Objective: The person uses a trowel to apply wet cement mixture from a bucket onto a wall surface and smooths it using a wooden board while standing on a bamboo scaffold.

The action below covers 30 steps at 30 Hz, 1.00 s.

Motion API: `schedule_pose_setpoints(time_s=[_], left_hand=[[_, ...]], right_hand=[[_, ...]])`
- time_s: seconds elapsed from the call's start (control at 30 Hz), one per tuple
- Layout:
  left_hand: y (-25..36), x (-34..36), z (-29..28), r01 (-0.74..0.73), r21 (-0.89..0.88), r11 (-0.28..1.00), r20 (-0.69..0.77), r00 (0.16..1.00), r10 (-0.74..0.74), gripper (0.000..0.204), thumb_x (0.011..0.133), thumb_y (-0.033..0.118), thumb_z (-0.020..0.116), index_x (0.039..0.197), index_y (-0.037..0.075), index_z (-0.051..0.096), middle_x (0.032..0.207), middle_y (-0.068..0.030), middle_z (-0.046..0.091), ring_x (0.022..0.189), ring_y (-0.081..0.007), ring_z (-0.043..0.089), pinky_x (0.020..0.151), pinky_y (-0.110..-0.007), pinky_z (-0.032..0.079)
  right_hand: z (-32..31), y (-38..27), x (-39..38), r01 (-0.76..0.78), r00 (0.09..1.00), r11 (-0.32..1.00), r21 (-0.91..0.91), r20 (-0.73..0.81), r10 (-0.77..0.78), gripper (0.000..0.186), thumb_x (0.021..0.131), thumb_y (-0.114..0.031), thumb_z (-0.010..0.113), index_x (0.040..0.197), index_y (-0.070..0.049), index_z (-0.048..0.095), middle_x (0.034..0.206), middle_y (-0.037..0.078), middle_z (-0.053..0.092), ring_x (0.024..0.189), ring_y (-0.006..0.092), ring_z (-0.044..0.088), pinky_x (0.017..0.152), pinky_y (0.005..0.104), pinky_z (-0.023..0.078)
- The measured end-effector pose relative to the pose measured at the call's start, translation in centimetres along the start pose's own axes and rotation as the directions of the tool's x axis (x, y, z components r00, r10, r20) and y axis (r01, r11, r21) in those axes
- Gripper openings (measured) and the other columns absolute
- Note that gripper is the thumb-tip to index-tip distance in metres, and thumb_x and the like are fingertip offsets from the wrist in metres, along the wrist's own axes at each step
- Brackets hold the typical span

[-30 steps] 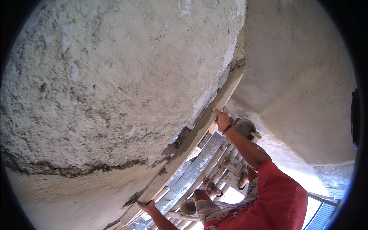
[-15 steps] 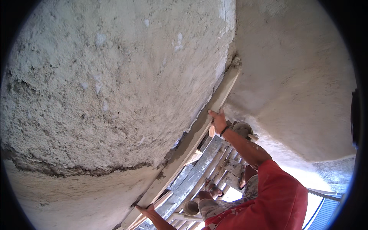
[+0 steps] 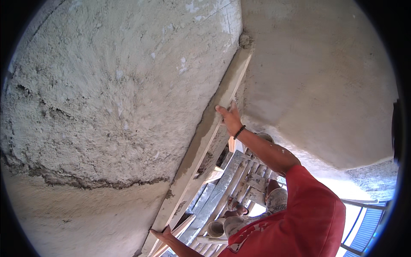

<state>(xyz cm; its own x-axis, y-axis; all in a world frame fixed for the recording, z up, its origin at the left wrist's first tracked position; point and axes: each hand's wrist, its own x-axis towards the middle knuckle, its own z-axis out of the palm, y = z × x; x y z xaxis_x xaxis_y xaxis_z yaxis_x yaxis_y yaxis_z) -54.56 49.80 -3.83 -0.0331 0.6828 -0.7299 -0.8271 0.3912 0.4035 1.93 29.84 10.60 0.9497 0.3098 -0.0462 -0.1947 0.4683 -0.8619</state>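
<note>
A long, straight, pale board [image 3: 193, 159] runs diagonally along the wall, its upper face streaked with damp mortar. My right hand [image 3: 230, 118], wearing a dark beaded bracelet, grips its upper stretch with the thumb on the face and the fingers at the edge. Lower down at the left, my left hand [image 3: 162, 235] clasps the same board near its lower end; part of its fingers is hidden. The board's left edge lies against the rough plastered wall [image 3: 107, 107]. A lump of mortar [image 3: 245, 40] sits at the board's top end, by the corner.
A smoother wall [image 3: 317, 85] meets the rough one at the right. Below are my feet [image 3: 238, 206] on a platform of poles and planks [image 3: 214, 192], with a bucket [image 3: 215, 228] close by. Another bucket [image 3: 265, 137] shows behind my right forearm. Blue corrugated sheeting [image 3: 369, 229] stands lower right.
Both hands have shifted the board upward along the rough wall, and more surface shows beneath its lower edge. The view has also moved a little. Both hands keep their hold.
</note>
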Motion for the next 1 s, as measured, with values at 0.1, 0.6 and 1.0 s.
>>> schedule_pose_setpoints(time_s=[0.1,0.6,1.0], left_hand=[[0.3,-0.7,0.8,-0.002,-0.036,0.999,0.022,1.000,0.003,0.049,0.082,0.051,0.059,0.117,0.017,0.058,0.121,-0.0069,0.057,0.110,-0.0286,0.053,0.090,-0.049,0.042],[4.5,-9.8,-3.7,-0.222,0.144,0.964,0.020,0.975,0.221,0.051,0.088,0.049,0.051,0.121,0.011,0.054,0.123,-0.0077,0.056,0.113,-0.0294,0.052,0.095,-0.049,0.042],[3.7,-19.2,-5.5,-0.364,0.245,0.899,0.057,0.931,0.362,0.050,0.083,0.045,0.059,0.119,0.011,0.057,0.124,-0.0078,0.055,0.114,-0.0283,0.051,0.097,-0.049,0.039]], right_hand=[[-0.4,-1.0,-0.4,-0.001,1.000,1.000,-0.020,0.006,0.001,0.054,0.082,-0.018,0.064,0.125,-0.007,0.034,0.115,0.010,0.051,0.099,0.0195,0.055,0.072,0.0389,0.053],[-11.5,2.8,-13.2,-0.300,0.934,0.943,0.144,-0.157,0.322,0.048,0.084,-0.018,0.062,0.124,-0.010,0.035,0.110,0.011,0.053,0.093,0.0231,0.060,0.071,0.0416,0.057],[-24.2,9.9,-18.4,-0.595,0.690,0.765,0.246,-0.330,0.644,0.036,0.088,-0.024,0.058,0.117,-0.011,0.042,0.109,0.008,0.057,0.092,0.0250,0.062,0.072,0.0473,0.055]])
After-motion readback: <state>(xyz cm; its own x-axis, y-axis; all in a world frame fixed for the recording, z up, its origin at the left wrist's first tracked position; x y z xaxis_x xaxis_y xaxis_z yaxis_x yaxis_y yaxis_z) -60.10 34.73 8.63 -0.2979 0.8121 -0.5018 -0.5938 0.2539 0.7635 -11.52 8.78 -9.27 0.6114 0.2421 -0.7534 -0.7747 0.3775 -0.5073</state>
